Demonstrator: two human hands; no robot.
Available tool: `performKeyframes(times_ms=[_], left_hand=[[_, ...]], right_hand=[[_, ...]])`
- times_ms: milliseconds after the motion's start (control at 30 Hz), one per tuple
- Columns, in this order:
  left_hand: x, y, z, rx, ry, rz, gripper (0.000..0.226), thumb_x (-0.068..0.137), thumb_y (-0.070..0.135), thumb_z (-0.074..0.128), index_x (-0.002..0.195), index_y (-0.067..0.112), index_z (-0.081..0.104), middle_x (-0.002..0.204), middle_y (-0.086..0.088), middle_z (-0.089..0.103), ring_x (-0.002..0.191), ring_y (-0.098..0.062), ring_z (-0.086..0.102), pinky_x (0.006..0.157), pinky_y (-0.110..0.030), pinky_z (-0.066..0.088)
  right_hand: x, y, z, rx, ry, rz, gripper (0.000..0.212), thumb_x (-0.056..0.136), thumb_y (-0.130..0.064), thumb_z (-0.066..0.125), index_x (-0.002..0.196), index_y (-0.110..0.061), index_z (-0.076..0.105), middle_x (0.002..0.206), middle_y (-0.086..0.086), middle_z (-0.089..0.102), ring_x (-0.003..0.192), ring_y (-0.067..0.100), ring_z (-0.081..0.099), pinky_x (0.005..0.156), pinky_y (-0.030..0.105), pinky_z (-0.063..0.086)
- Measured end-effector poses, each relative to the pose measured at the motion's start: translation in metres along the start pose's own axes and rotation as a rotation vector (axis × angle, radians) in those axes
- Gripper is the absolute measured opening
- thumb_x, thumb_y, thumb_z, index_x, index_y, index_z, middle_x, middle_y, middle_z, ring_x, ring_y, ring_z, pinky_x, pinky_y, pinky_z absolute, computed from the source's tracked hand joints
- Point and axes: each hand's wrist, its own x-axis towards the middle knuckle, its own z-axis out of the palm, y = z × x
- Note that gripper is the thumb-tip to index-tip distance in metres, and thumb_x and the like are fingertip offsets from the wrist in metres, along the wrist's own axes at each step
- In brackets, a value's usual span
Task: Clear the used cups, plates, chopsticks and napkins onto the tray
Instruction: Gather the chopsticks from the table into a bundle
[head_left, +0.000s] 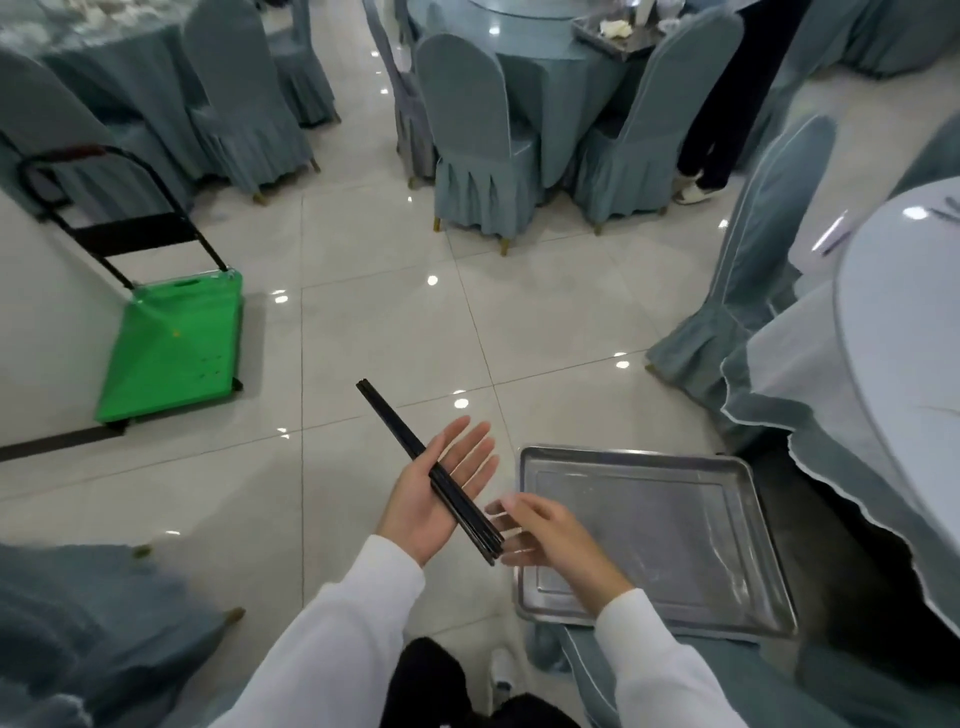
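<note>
A bundle of black chopsticks (400, 431) lies across the upturned palm of my left hand (441, 488), whose fingers are straight; the sticks point up and to the left. My right hand (545, 535) is just right of the bundle's near end, fingers extended and touching or nearly touching the tips. A bare metal tray (654, 535) sits on a covered chair seat at the lower right, partly under my right hand.
A round table with a teal cloth (883, 364) fills the right edge. Covered chairs (472, 140) ring a far table that bears another tray (618, 31). A green folding trolley (176, 343) stands left on the tiled floor. A person's legs (706, 130) are at the back.
</note>
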Motion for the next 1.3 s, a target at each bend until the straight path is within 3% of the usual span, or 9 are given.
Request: performKeyframes(times_ms=[167,400,667,867,1300], left_hand=[[0.061,0.033,0.021,0.102,-0.025,-0.113,0.035,0.11,0.022,0.05,0.136,0.003,0.064,0.137,-0.018,0.068,0.121,-0.031,0.071,0.095,-0.043,0.062],[0.166,0.084,0.039,0.251,-0.101,-0.294,0.038,0.109,0.023,0.053,0.139,0.001,0.061,0.136,-0.02,0.069,0.122,-0.034,0.07,0.101,-0.045,0.059],[0.251,0.145,0.073,0.357,-0.229,-0.443,0.038,0.107,0.021,0.057,0.139,0.001,0.062,0.137,-0.022,0.067,0.125,-0.036,0.068,0.097,-0.043,0.061],[0.314,0.162,0.118,0.38,-0.303,-0.523,0.038,0.108,0.014,0.048,0.143,0.001,0.057,0.138,-0.024,0.066,0.127,-0.037,0.067,0.107,-0.048,0.054],[0.476,0.145,0.27,0.555,-0.386,-0.669,0.039,0.105,0.01,0.048,0.142,0.0,0.057,0.137,-0.027,0.065,0.126,-0.038,0.067,0.103,-0.047,0.056]], right_hand=[[0.055,-0.012,-0.011,0.27,0.342,-0.025,0.031,0.108,-0.037,0.057,0.116,-0.012,0.072,0.108,0.008,0.081,0.095,0.028,0.079,0.078,0.031,0.062],[0.143,-0.047,-0.014,0.39,0.567,-0.025,0.025,0.108,-0.027,0.056,0.115,-0.008,0.071,0.106,0.011,0.081,0.096,0.031,0.079,0.088,0.038,0.06],[0.211,-0.112,-0.013,0.342,0.69,-0.035,0.027,0.109,-0.031,0.055,0.117,-0.011,0.072,0.109,0.007,0.081,0.098,0.029,0.078,0.088,0.039,0.06],[0.252,-0.146,-0.043,0.403,0.788,-0.034,0.026,0.108,-0.031,0.057,0.117,-0.014,0.073,0.109,0.007,0.081,0.099,0.028,0.079,0.085,0.038,0.059],[0.354,-0.233,-0.204,0.653,0.973,-0.099,0.021,0.107,-0.024,0.057,0.114,-0.012,0.072,0.106,0.009,0.081,0.091,0.021,0.079,0.083,0.034,0.06]])
